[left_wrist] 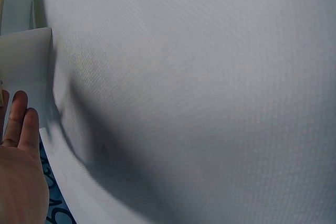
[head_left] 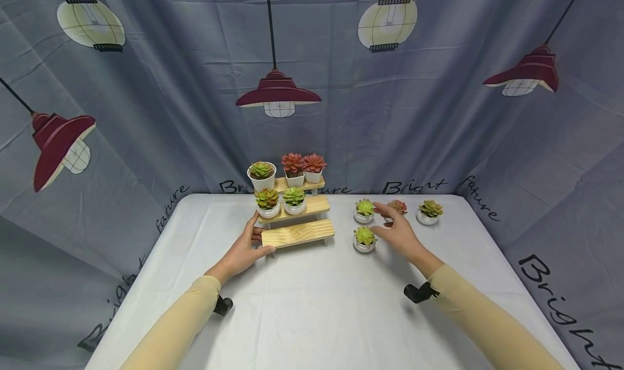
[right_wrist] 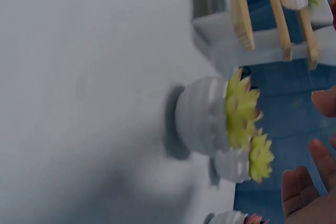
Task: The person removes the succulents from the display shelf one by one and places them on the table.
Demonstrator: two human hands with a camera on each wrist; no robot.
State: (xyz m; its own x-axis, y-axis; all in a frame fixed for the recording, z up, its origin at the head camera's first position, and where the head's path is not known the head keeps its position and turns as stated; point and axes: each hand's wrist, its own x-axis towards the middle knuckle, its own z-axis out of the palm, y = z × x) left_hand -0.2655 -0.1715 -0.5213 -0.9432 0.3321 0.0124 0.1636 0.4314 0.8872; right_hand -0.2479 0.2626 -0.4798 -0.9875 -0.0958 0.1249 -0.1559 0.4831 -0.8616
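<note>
A three-tier wooden stand (head_left: 298,232) is at the table's back left. Its top tier bears a green succulent (head_left: 261,176) and two red succulents (head_left: 293,167); the middle tier bears two potted succulents (head_left: 267,203), and the lowest tier is bare. My left hand (head_left: 244,251) holds the stand's left end, thumb at the lowest tier. To the right, a front green succulent (head_left: 364,239) and a back green succulent (head_left: 364,210) sit in white pots. My right hand (head_left: 397,232) hovers just right of them, thumb and fingers spread, touching neither. It partly covers a reddish succulent (head_left: 398,207).
Farther right stands another potted succulent (head_left: 429,212), near the back edge of the white-covered table (head_left: 312,310). A grey-blue curtain (head_left: 205,110) printed with lamps hangs close behind the table and at both sides.
</note>
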